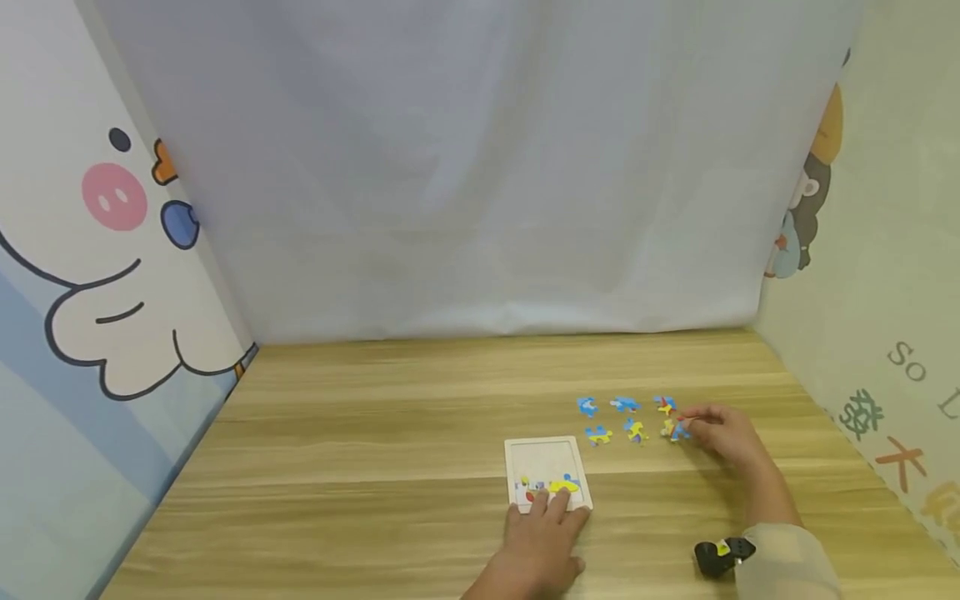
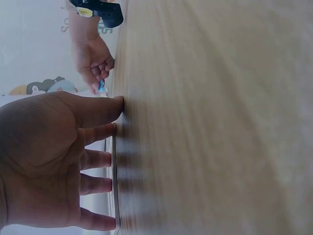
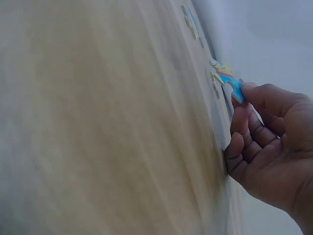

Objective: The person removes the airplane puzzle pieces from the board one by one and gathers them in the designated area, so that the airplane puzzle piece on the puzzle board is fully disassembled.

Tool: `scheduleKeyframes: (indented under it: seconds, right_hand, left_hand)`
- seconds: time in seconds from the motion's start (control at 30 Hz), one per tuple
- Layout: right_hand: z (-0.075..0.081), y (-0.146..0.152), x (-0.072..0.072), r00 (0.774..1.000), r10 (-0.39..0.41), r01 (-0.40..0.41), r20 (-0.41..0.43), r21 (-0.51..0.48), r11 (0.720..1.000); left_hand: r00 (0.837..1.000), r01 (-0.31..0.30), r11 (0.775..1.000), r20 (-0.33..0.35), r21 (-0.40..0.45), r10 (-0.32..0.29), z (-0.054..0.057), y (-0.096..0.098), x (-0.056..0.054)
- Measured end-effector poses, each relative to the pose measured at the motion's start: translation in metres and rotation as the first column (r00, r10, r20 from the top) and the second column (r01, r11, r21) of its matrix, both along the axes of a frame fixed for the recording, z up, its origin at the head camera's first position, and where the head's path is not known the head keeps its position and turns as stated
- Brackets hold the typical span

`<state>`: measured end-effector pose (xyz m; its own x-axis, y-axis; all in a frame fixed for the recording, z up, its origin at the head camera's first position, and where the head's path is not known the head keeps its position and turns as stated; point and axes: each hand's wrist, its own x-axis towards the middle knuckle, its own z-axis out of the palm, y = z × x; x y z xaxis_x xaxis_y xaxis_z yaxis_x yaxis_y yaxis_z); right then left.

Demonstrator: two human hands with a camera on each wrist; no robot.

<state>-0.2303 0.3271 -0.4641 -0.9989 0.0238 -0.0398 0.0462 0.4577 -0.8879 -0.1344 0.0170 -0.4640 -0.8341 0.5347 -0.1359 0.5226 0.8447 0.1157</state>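
My right hand (image 1: 723, 433) pinches a jigsaw piece (image 3: 230, 83) in blue, yellow and red between thumb and fingers. That piece is tilted up off the wood, as the right wrist view shows. Fingers spread, my left hand (image 1: 538, 546) rests on the near edge of a square puzzle tray (image 1: 543, 441). A few joined pieces (image 1: 564, 485) lie along the tray's near side, partly hidden by the fingertips; bare wood shows above them. Seen from the left wrist, the left fingertips (image 2: 100, 185) press along the tray's edge, with the thumb beside it.
Several loose jigsaw pieces (image 1: 624, 404) lie in two rows beyond the tray to the right, close to my right hand. The wooden table (image 1: 360, 450) ends at a pale curtain (image 1: 480, 208) behind. Printed panels (image 1: 885, 333) stand at both sides. A black wrist device (image 1: 722, 557) sits at the right sleeve.
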Motion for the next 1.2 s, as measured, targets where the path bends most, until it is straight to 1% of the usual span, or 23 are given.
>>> scheduleKeyframes:
  seconds: [0.07, 0.27, 0.43, 0.63, 0.77, 1.0, 1.2]
  right_hand:
    - [-0.002, 0.001, -0.003, 1.000, -0.002, 0.002, 0.007, 0.014, 1.000]
    - [-0.008, 0.001, -0.010, 1.000, -0.017, 0.016, 0.003, 0.097, 0.995]
    - [-0.008, -0.001, -0.012, 0.999, -0.035, 0.031, 0.030, 0.138, 0.990]
    - [-0.007, -0.003, -0.011, 0.996, -0.072, 0.065, 0.047, 0.141, 0.988]
    - [-0.008, -0.002, -0.010, 0.996, -0.079, 0.072, 0.048, 0.134, 0.988]
    - [-0.006, -0.001, -0.007, 0.995, -0.072, 0.063, 0.065, 0.128, 0.990]
    - [-0.006, -0.003, -0.006, 0.999, -0.042, 0.038, 0.034, 0.131, 0.991]
  left_hand:
    - [1.000, -0.001, 1.000, 0.000, -0.003, 0.001, 0.000, 0.000, 0.000]
    - [1.000, 0.000, 1.000, 0.004, -0.004, 0.000, -0.001, 0.001, -0.001]
    - [1.000, 0.007, 1.000, 0.001, -0.002, -0.007, 0.000, 0.001, 0.000]
    - [1.000, 0.014, 1.000, -0.010, 0.000, -0.014, 0.000, 0.001, 0.000]
    - [1.000, 0.018, 1.000, -0.006, 0.005, -0.018, 0.000, 0.002, 0.001]
    - [1.000, 0.017, 1.000, 0.007, 0.023, -0.017, 0.000, 0.002, 0.000]
    - [1.000, 0.016, 0.999, 0.002, 0.030, -0.016, 0.001, 0.001, -0.002]
